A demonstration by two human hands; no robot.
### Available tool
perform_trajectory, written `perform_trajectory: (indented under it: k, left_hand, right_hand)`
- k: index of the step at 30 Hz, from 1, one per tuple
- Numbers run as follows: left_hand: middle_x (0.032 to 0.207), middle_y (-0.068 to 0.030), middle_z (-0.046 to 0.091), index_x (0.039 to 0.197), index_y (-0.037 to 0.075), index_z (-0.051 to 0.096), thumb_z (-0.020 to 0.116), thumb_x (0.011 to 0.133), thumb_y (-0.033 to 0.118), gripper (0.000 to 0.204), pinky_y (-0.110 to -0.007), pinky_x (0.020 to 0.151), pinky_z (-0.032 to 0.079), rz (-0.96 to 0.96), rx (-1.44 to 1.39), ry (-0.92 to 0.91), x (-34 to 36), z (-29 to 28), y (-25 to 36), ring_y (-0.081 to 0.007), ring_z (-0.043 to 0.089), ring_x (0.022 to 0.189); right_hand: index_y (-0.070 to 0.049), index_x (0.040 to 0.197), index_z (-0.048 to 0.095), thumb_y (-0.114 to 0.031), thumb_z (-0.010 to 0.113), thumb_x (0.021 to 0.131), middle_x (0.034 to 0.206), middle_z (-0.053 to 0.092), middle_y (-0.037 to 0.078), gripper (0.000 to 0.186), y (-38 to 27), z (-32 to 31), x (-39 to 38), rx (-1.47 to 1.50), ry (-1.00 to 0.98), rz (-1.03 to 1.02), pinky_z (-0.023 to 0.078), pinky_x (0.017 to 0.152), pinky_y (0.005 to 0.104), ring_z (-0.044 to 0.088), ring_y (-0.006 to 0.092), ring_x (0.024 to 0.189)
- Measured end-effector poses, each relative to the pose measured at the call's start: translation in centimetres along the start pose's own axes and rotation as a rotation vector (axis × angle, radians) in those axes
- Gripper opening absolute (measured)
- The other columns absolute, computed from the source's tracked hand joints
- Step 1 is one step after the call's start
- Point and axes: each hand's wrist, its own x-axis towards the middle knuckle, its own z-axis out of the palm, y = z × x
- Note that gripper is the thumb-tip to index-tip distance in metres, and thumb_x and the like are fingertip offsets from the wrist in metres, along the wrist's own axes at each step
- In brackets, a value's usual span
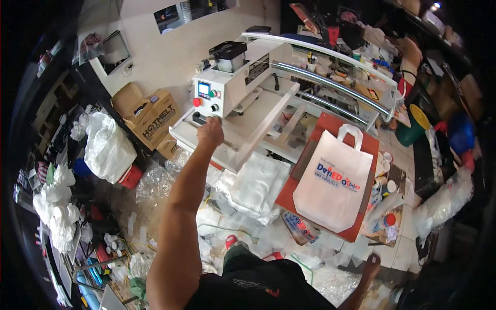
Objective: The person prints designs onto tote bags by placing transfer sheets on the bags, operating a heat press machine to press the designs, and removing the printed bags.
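My left arm reaches forward to a white heat press (233, 88), and my left hand (211, 133) is closed round the black handle (198, 118) at its front. A small screen and several coloured buttons sit on the press head just above. To the right, a white printed tote bag (336, 178) lies flat on a red-brown platen (313, 150), its loop handle pointing away from me. My right hand (371, 265) hangs low at the right, apart from the bag; its fingers are too dark to make out. White folded bags (258, 183) are stacked between the press and my body.
An open cardboard box (150, 116) and a large white plastic sack (107, 147) over a red bucket stand left of the press. Steel rails (330, 88) run behind the platen. Plastic wrap and scraps litter the floor. Another person's arm (411, 58) shows at the far right.
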Motion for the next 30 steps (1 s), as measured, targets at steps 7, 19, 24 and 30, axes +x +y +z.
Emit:
perform_trajectory:
  k: [7, 19, 24, 30]
  left_hand:
    - [0.105, -0.0159, 0.062, 0.109, 0.003, 0.054, 0.062, 0.082, 0.018, 0.032, -0.044, 0.078, 0.051, 0.537, -0.484, 0.314, -8.3, -1.7, 3.0, -0.0355, 0.063, 0.094]
    - [0.081, -0.0199, 0.061, 0.084, 0.002, 0.058, 0.062, 0.079, 0.007, 0.009, -0.047, 0.065, 0.050, 0.410, -0.548, 0.195, -17.1, 16.2, -24.4, -0.0401, 0.061, 0.073]
    - [0.074, -0.0158, 0.061, 0.077, 0.005, 0.054, 0.065, 0.077, 0.008, 0.012, -0.048, 0.063, 0.050, 0.353, -0.578, -0.004, -20.2, 23.2, -34.0, -0.0381, 0.061, 0.069]
    - [0.074, -0.0172, 0.063, 0.073, 0.006, 0.056, 0.066, 0.077, 0.015, 0.014, -0.049, 0.066, 0.051, 0.221, -0.615, -0.216, -19.7, 28.3, -36.7, -0.0387, 0.063, 0.073]
  right_hand:
    - [-0.004, 0.103, 0.064, 0.001, 0.063, 0.080, 0.101, 0.064, 0.019, 0.023, -31.7, 3.6, 2.2, 0.439, 0.007, -0.656, 0.048, 0.088, 0.0415, 0.062, 0.0364, 0.097]
    - [-0.001, 0.101, 0.062, -0.038, 0.063, 0.085, 0.096, 0.065, 0.018, 0.041, -51.8, 13.9, -7.5, -0.111, 0.017, -0.912, 0.046, 0.086, 0.0448, 0.061, 0.0328, 0.096]
    - [-0.004, 0.086, 0.060, -0.034, 0.063, 0.084, 0.074, 0.063, 0.013, 0.030, -50.3, 13.6, -6.1, -0.358, 0.155, -0.634, 0.044, 0.070, 0.0457, 0.064, 0.0300, 0.075]
    - [-0.002, 0.087, 0.059, -0.030, 0.065, 0.079, 0.073, 0.062, 0.016, 0.030, -45.6, 12.3, -4.0, -0.454, 0.333, -0.572, 0.045, 0.073, 0.0489, 0.062, 0.0352, 0.073]
